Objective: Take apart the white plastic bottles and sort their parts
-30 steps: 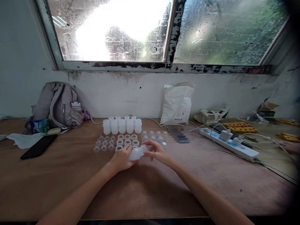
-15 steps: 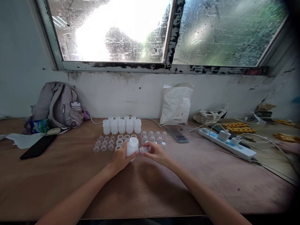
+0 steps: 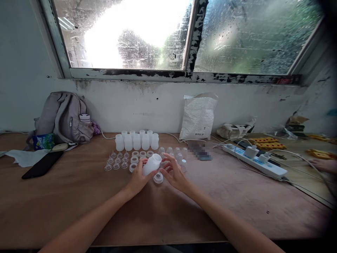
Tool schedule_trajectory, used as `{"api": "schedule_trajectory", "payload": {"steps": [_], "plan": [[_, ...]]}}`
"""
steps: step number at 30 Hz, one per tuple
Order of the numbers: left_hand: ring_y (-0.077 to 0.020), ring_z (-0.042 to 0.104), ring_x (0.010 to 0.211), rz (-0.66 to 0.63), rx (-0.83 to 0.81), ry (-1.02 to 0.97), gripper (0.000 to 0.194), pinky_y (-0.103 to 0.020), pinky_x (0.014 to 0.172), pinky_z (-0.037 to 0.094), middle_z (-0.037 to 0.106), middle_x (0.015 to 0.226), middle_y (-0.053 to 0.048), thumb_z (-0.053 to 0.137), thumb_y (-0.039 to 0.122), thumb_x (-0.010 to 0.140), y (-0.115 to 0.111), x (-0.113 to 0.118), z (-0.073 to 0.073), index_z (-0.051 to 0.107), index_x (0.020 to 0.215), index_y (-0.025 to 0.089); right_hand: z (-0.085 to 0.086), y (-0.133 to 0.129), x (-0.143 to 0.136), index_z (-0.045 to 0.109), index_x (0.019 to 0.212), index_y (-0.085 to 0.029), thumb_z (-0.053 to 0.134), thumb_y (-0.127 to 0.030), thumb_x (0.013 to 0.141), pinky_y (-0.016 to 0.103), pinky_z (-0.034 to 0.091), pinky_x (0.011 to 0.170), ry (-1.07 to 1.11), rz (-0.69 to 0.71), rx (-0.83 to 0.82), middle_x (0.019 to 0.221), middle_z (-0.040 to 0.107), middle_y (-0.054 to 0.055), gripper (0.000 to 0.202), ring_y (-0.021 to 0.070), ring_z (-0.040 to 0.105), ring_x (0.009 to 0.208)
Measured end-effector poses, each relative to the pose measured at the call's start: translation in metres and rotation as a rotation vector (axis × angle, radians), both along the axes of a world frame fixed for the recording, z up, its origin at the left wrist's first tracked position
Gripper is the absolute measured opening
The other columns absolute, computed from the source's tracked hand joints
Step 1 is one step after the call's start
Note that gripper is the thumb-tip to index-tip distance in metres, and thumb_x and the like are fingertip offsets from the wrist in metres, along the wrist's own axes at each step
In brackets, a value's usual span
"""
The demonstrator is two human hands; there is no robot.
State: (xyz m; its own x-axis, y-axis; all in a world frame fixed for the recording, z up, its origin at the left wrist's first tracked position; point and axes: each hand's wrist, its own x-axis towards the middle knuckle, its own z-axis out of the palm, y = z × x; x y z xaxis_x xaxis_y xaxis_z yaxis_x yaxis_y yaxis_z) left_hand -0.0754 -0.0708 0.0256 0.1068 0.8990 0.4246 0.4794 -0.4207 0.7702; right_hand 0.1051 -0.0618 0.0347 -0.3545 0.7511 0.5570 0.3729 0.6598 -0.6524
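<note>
My left hand (image 3: 138, 179) is wrapped round a white translucent baby bottle (image 3: 151, 166), tilted with its open mouth toward the right. Beside that mouth is my right hand (image 3: 173, 172), its fingers curved and apart with nothing seen in them; whether a fingertip touches the bottle I cannot tell. Just under the bottle, a white collar ring with a clear part (image 3: 158, 178) rests on the table. Behind my hands lie several white rings (image 3: 133, 160), partly covered by the bottle. Clear bottle teats (image 3: 116, 166) stand in rows to the left, and clear dome caps (image 3: 183, 165) to the right.
Several white bottles (image 3: 136, 142) stand in rows at the back. A grey backpack (image 3: 61, 117) and a black phone (image 3: 43, 165) are at the left. A white pouch (image 3: 198, 117) leans on the wall. A power strip (image 3: 255, 162) with cables lies right, near another person's hand (image 3: 325, 166).
The bottle has tipped over to the right. My right hand has let go of the clear piece it held, and its fingers have spread. A ring with a clear part now shows on the table.
</note>
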Motion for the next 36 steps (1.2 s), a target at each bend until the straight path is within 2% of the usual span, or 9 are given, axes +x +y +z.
{"api": "schedule_trajectory", "payload": {"steps": [6,12,17,21,24,26,29,31,36], "plan": [[-0.0193,0.05,0.093,0.061,0.193,0.084,0.045,-0.033,0.081,0.042,0.051,0.099,-0.004,0.063,0.043,0.066,0.001,0.0,-0.001,0.044,0.1,0.021,0.01,-0.01,0.001,0.05,0.097,-0.022,0.046,-0.035,0.081,0.026,0.046,0.058,-0.009,-0.035,0.038,0.085,0.053,0.005,0.02,0.0137,0.053,0.065],[-0.0227,0.047,0.095,0.151,0.305,0.204,0.043,-0.037,0.081,0.041,0.047,0.099,-0.005,0.067,0.04,0.062,0.003,-0.002,-0.001,0.048,0.096,0.022,0.011,-0.008,0.001,0.051,0.084,-0.02,0.046,-0.043,0.08,0.026,0.048,0.055,0.037,-0.069,-0.122,0.081,0.053,0.005,0.024,0.0149,0.054,0.064],[-0.0219,0.045,0.101,0.157,0.311,0.168,0.045,-0.037,0.085,0.04,0.043,0.107,-0.006,0.062,0.035,0.069,0.004,-0.002,-0.005,0.042,0.107,0.024,0.014,-0.004,0.0,0.054,0.082,-0.019,0.049,-0.042,0.078,0.028,0.052,0.058,0.218,0.026,-0.256,0.102,0.048,0.007,0.024,0.0141,0.057,0.069],[-0.0191,0.047,0.098,0.122,0.27,0.096,0.059,-0.033,0.083,0.042,0.037,0.118,-0.009,0.059,0.035,0.073,0.005,-0.002,-0.008,0.028,0.122,0.022,0.023,0.007,0.01,0.056,0.076,-0.019,0.052,-0.036,0.077,0.029,0.053,0.067,0.356,-0.118,-0.094,0.112,0.042,0.006,0.018,0.0139,0.056,0.078],[-0.0193,0.045,0.103,0.001,0.271,0.213,0.038,-0.034,0.088,0.039,0.045,0.113,-0.006,0.05,0.034,0.079,0.003,0.0,-0.008,0.04,0.114,0.023,0.034,0.03,0.024,0.056,0.08,-0.019,0.051,-0.037,0.077,0.031,0.052,0.069,0.401,-0.275,0.03,0.116,0.04,0.006,0.018,0.0152,0.057,0.081],[-0.0192,0.046,0.102,-0.1,0.27,0.329,0.027,-0.034,0.089,0.039,0.05,0.106,-0.004,0.047,0.034,0.081,0.002,0.002,-0.009,0.048,0.106,0.024,0.045,0.055,0.033,0.056,0.082,-0.018,0.049,-0.038,0.078,0.031,0.051,0.069,0.319,-0.37,0.08,0.112,0.045,0.009,0.021,0.0162,0.058,0.078],[-0.0205,0.047,0.1,-0.169,0.255,0.45,0.032,-0.034,0.087,0.04,0.052,0.103,-0.004,0.051,0.038,0.078,0.0,0.005,-0.011,0.049,0.106,0.023,0.061,0.101,0.039,0.057,0.088,-0.016,0.045,-0.032,0.08,0.031,0.047,0.072,0.066,-0.564,0.112,0.103,0.053,0.01,0.021,0.0161,0.059,0.073],[-0.0209,0.048,0.098,-0.179,0.23,0.487,0.036,-0.034,0.086,0.04,0.053,0.102,-0.005,0.052,0.04,0.077,0.0,0.007,-0.013,0.049,0.107,0.021,0.067,0.133,0.038,0.057,0.095,-0.015,0.042,-0.026,0.081,0.031,0.044,0.076,-0.157,-0.715,0.051,0.1,0.057,0.011,0.023,0.0168,0.058,0.077],[-0.0198,0.048,0.092,-0.164,0.193,0.5,0.026,-0.033,0.081,0.04,0.055,0.098,-0.003,0.051,0.036,0.078,0.003,0.006,-0.017,0.05,0.099,0.02,0.056,0.193,0.021,0.063,0.085,-0.011,0.051,-0.017,0.076,0.029,0.042,0.073,-0.291,-0.718,-0.083,0.086,0.063,0.012,0.017,0.0211,0.058,0.083]]}}
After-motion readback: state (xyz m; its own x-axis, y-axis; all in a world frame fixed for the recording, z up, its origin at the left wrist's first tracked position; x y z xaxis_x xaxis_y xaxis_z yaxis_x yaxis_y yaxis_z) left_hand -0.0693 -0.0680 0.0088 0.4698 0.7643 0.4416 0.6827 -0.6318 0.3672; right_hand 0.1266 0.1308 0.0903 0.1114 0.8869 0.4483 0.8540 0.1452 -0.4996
